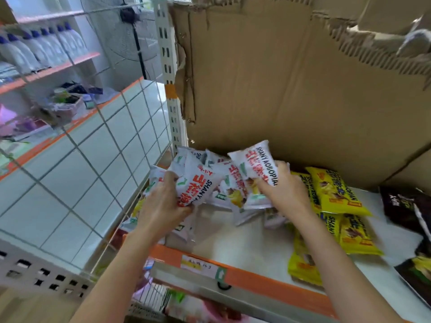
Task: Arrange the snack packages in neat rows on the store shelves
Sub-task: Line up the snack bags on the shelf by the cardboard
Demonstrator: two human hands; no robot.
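Observation:
Several white snack packages [224, 183] with red lettering lie jumbled at the back left of a white shelf [247, 238] with an orange front edge. My left hand [163, 201] grips one white package [198, 185] at the left of the pile. My right hand [284, 187] holds another white package [256, 164], tilted up above the pile. Yellow snack packages [335, 190] lie in loose stacks to the right of my right hand. Dark packages [405, 210] lie at the far right.
Torn cardboard [279, 89] lines the back of the shelf. A white wire grid panel [98, 145] closes the shelf's left side. Beyond it stand shelves with white bottles [42, 47] and a floor fan [130, 24]. More goods show on the shelf below [191, 306].

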